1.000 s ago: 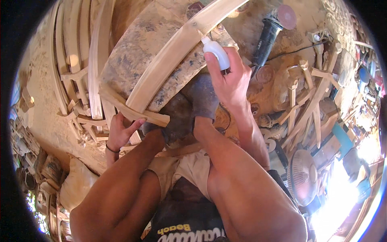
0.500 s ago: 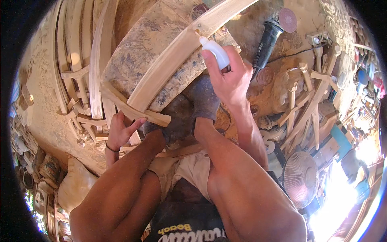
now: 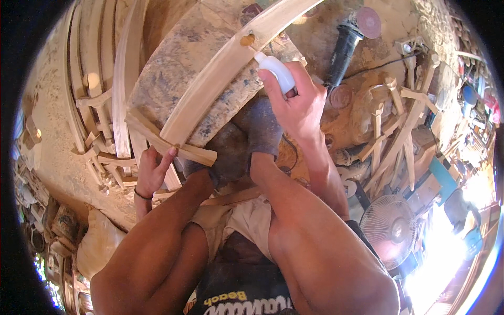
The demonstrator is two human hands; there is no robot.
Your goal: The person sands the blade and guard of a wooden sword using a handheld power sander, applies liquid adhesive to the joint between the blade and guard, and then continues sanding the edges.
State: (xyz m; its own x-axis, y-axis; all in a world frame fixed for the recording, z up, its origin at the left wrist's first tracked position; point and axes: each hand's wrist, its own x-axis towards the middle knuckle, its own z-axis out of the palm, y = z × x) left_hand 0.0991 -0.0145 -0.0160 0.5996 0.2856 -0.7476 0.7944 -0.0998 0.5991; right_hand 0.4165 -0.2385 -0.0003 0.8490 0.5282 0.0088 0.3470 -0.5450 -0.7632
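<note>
A long curved wooden piece (image 3: 212, 84) lies slantwise across a stained block (image 3: 163, 79), with a short curved crosspiece (image 3: 170, 142) at its near end. My left hand (image 3: 153, 170) grips the crosspiece from below, thumb on top. In my right hand (image 3: 302, 100) is a small white squeeze bottle (image 3: 277, 72), its nozzle tilted up to the left beside the long piece's edge. Near that nozzle, a brownish wet patch (image 3: 247, 40) shows on the wood. My right fingers wrap the bottle and are partly hidden behind it.
An angle grinder (image 3: 344, 50) with a round disc lies at the far right, its cord trailing right. Several curved wooden pieces (image 3: 123, 79) stand along the left. More wooden frame parts (image 3: 401, 134) are heaped on the right, above a fan (image 3: 389, 231).
The bottle's nozzle has drawn back slightly from the wet patch, which looks larger and darker now. The whole scene has shifted a little to the left in view; my left hand keeps its grip.
</note>
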